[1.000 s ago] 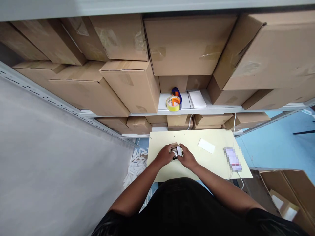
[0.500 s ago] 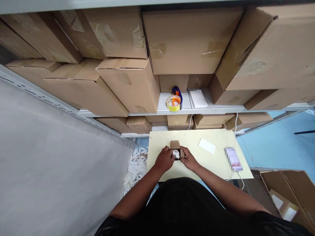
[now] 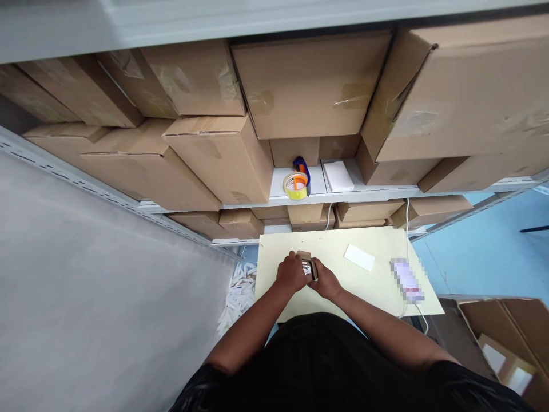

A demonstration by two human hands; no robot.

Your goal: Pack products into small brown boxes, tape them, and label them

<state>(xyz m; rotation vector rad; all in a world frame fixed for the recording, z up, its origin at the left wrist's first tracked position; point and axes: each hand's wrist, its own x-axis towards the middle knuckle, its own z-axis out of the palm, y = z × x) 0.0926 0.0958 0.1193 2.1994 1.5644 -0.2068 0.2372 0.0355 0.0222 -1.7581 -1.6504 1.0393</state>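
A small cardboard box with its flap up is between my hands over the pale yellow tabletop. Inside it shows a shiny silver object, too small to name. My left hand is wrapped over the box's left side and covers part of the opening. Around the right side my right hand is closed, its fingers by the dark edge. The hands hide most of the box walls. A white rectangular piece lies flat on the table, to the right of my hands.
A phone-like device with white cables rests at the table's right. Behind stands a shelf with cardboard boxes, a tape dispenser and a white stack. White strips cover the floor at left; an open carton is at lower right.
The small box has turned and tilted between my hands. My left hand has shifted across its front, covering more of it, and my right hand has moved lower on its side.
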